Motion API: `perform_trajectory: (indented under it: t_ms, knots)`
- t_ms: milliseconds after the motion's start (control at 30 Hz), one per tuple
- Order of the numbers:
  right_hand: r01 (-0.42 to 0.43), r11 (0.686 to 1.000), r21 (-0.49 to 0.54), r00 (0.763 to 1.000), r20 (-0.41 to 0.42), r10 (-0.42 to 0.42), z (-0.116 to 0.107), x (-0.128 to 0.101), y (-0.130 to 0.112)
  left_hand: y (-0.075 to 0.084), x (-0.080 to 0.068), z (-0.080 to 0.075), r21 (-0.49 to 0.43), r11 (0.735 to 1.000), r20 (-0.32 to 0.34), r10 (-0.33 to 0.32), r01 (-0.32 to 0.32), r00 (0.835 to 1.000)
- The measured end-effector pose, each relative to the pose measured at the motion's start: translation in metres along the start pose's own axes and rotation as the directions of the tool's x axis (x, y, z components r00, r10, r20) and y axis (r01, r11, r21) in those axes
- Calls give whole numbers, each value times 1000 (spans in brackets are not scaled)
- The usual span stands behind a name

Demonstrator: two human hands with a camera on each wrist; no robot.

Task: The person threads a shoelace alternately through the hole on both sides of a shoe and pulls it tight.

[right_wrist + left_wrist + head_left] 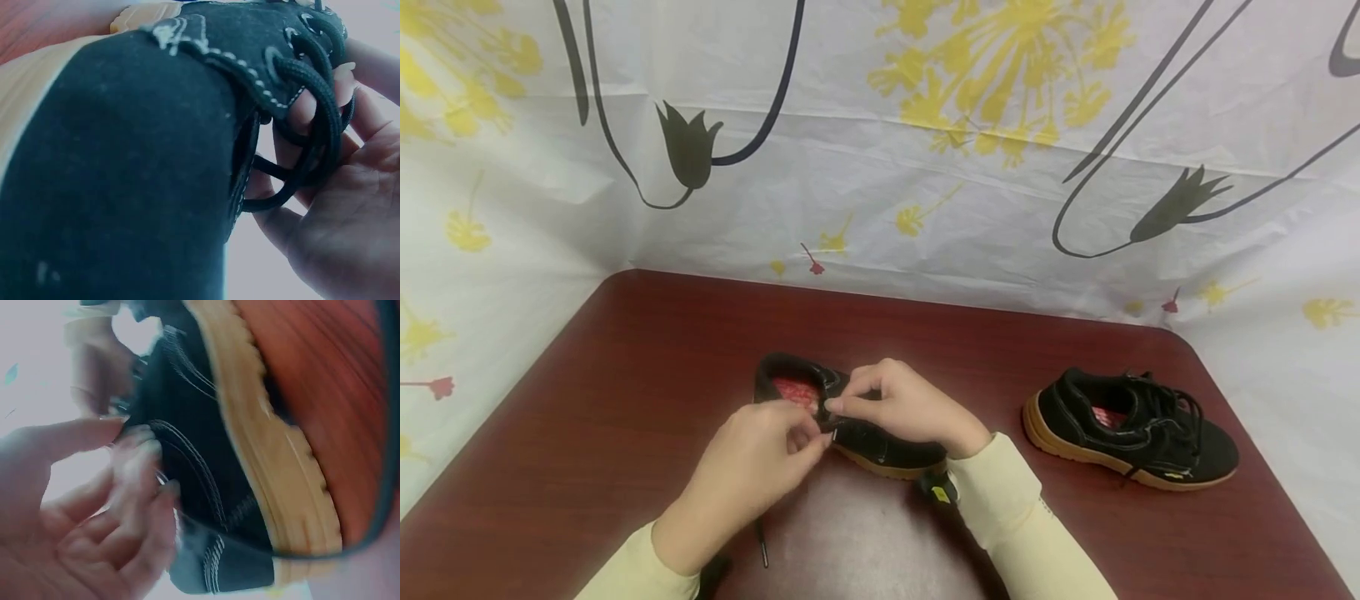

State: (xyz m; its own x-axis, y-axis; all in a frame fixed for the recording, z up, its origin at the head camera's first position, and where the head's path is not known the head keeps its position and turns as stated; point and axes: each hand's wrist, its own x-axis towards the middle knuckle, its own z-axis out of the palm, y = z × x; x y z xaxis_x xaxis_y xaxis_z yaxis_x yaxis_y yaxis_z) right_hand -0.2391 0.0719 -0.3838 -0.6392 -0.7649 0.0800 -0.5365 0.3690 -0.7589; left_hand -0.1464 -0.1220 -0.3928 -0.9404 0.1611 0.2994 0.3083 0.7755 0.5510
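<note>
Nearest the camera, two pale sleeves reach in over the dark red bench [625, 392]. Both hands meet at a black shoe [880, 446] with a tan sole, lying mid-bench, slightly left of centre and near the person. The left hand [752, 467] pinches something at the shoe's opening with thumb and fingertips, most likely the black lace [312, 119], though its wrist view is too blurred to be sure. The right hand [910, 408] has its fingers [350, 75] curled through loops of that lace beside the eyelets. A loose lace end trails toward the near edge. A second matching shoe [1131, 429] sits well apart to the right.

To do this lacing step well, I judge the right hand should keep the loops taut while the left feeds the lace cleanly through one eyelet, the shoe steadied against the bench.
</note>
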Motion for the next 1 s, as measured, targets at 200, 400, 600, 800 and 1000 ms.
perform_trajectory:
  t_ms: [200,400,600,800,1000]
  knots:
    - [39,999,-24,999,-24,-39,2,-1,-4,9,0,4,-97,990,117,-95,107,989]
    - [18,999,40,990,-140,-13,0,-2,-1,10,0,8,-103,993,74,-43,50,996]
    - [-29,999,27,997,-78,31,-12,-10,6,4,-9,-3,-145,985,191,-63,92,980]
    - [26,986,-167,999,32,-20,-19,-17,7,1,-19,-17,-125,988,214,-58,86,975]
    - [4,966,-257,1000,-22,-10,-17,-15,9,-4,-34,-31,-124,988,230,-59,89,971]
